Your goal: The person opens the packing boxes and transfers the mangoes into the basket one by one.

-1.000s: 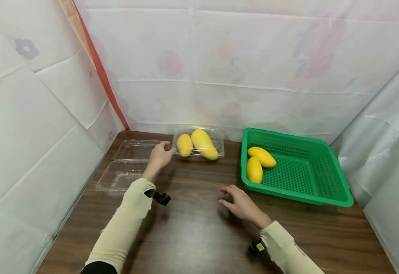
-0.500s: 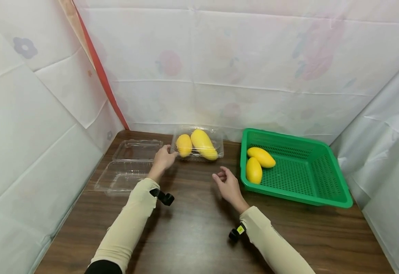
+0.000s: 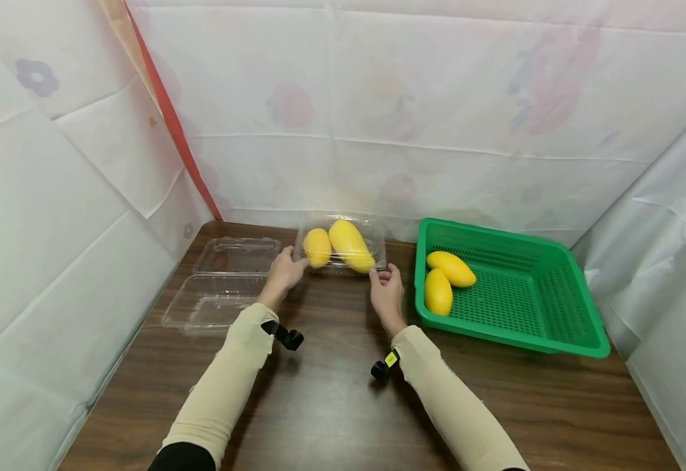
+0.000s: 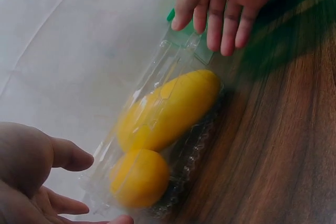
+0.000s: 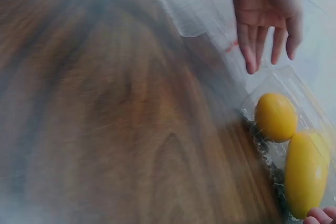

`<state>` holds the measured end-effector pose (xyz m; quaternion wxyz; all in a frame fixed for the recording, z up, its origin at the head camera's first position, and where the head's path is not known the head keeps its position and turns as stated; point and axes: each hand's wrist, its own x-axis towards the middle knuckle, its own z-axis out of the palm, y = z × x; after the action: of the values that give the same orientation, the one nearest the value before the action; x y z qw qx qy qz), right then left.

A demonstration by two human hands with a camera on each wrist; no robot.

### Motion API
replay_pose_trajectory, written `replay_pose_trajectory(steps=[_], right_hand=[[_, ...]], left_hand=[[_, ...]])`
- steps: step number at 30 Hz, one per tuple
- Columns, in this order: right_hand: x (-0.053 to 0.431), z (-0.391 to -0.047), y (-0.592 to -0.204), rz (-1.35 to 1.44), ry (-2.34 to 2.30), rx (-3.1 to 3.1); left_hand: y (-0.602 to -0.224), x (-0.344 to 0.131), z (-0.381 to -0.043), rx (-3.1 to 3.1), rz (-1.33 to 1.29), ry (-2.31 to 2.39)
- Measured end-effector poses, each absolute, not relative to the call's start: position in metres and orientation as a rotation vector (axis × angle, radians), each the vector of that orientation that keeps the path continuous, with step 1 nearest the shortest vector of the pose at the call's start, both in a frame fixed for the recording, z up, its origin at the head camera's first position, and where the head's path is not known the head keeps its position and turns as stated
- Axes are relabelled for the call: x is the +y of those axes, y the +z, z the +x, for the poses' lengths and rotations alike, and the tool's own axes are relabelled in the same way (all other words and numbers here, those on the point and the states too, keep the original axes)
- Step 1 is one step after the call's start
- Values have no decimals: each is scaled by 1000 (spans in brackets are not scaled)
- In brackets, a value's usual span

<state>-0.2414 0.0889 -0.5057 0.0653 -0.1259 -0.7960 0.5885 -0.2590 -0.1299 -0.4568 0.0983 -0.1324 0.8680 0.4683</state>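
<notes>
A clear plastic clamshell box (image 3: pixel 380 245) stands at the back of the table with two yellow mangoes in it, a small one (image 3: pixel 317 247) and a longer one (image 3: pixel 350 245). Clear plastic covers the fruit. My left hand (image 3: pixel 284 272) is at the box's left front corner; in the left wrist view its thumb and fingers are spread apart at the box end. At the right front corner is my right hand (image 3: pixel 387 294), its fingers extended in the left wrist view (image 4: pixel 228 6). Neither hand has its fingers curled round the box.
An opened clear clamshell (image 3: pixel 216 301) lies at the left, its lid part toward the back. A green plastic basket (image 3: pixel 513 343) stands at the right with two mangoes (image 3: pixel 450 269) in its left end. White sheeting (image 3: pixel 437 98) hangs behind the table.
My right hand has moved forward and left to the box's right front corner. The left hand has shifted slightly right at the left corner. The mangoes and basket stay put.
</notes>
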Motion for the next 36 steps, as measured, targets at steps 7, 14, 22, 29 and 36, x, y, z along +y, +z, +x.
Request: replay_pose_trajectory(steps=[7, 14, 22, 29, 36], right_hand=[[90, -254, -503, -498, 1901, -2302], [84, -263, -501, -574, 2150, -2065], [83, -267, -508, -577, 2268, -1873], [86, -264, -506, -567, 2299, -1856], [90, -262, -507, -567, 2301, -1858]], left_hand=[[-458, -129, -262, 2523, -446, 1456], [-458, -133, -266, 2510, -440, 1482], [-463, -133, -266, 2474, -463, 1594], [-463, -135, -266, 2506, -493, 1586], [-464, -135, -264, 2543, -517, 1525]])
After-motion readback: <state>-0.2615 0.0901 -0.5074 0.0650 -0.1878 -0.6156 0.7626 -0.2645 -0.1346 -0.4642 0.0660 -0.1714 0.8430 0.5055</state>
